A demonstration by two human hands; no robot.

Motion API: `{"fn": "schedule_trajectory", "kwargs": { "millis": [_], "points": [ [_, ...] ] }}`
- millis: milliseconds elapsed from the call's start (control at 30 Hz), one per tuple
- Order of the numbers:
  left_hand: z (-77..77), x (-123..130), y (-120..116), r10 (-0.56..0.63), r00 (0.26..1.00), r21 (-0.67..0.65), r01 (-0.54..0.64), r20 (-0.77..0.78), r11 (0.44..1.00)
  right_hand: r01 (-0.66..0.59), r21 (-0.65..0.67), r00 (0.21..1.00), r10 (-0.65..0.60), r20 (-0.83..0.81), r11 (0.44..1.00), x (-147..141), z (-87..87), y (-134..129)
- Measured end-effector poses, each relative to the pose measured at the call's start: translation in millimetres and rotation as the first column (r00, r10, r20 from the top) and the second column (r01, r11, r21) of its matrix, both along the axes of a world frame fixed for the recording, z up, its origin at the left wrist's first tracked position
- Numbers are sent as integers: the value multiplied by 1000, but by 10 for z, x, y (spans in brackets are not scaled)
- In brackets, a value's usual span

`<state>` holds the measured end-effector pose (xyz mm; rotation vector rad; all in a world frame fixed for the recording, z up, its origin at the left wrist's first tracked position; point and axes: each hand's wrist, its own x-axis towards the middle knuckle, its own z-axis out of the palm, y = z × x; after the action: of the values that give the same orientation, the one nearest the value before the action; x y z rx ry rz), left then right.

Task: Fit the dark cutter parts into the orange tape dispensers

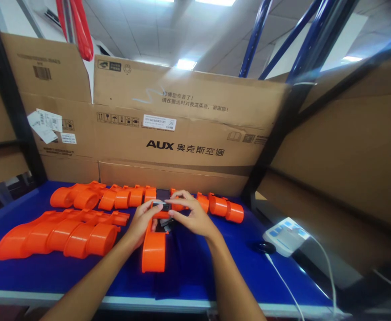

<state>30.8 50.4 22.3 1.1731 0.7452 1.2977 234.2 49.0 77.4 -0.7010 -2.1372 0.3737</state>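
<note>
Near the middle of the table, my left hand is closed round the upper part of an orange plastic piece, whose wide ring-like end hangs toward me. A small dark rectangular part sits at the top of this piece, under my left thumb. My right hand reaches in from the right, its thumb and fingertips closed on the right end of the dark part. Just below the fingers is a black and grey bit, partly hidden. A dark flat block lies right behind the hands.
Several orange pieces stand in a back row and a nearer left group on the blue table. At right are a white device with cables and a black round object. A cardboard panel walls the back, beside dark posts.
</note>
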Motion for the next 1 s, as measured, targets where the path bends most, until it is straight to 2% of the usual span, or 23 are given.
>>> {"fn": "schedule_trajectory", "kwargs": {
  "millis": [100,267,400,567,733,900,1000],
  "points": [
    [4,0,-2,-15,1000,10,15,-9,1000,-1,-13,1000,1,18,1000,-52,-21,-7],
    [10,-2,1,0,1000,-6,0,7,1000,63,-6,998,-63,3,998,-77,-37,-7],
    [26,-39,22,56,996,-35,-53,73,998,92,-17,996,-92,-18,996,-38,-19,-3],
    [67,-132,82,32,984,-33,-26,177,999,198,-18,979,-198,-50,980,91,0,41],
    [60,-163,104,-1,977,-48,12,213,999,202,29,973,-204,111,979,150,-25,75],
    [32,-147,128,49,983,-43,-42,175,998,113,-14,964,-107,242,993,90,-88,75],
    [32,-146,136,39,983,-42,-32,180,999,114,-33,953,-100,287,993,52,-128,76]
  ]
}}
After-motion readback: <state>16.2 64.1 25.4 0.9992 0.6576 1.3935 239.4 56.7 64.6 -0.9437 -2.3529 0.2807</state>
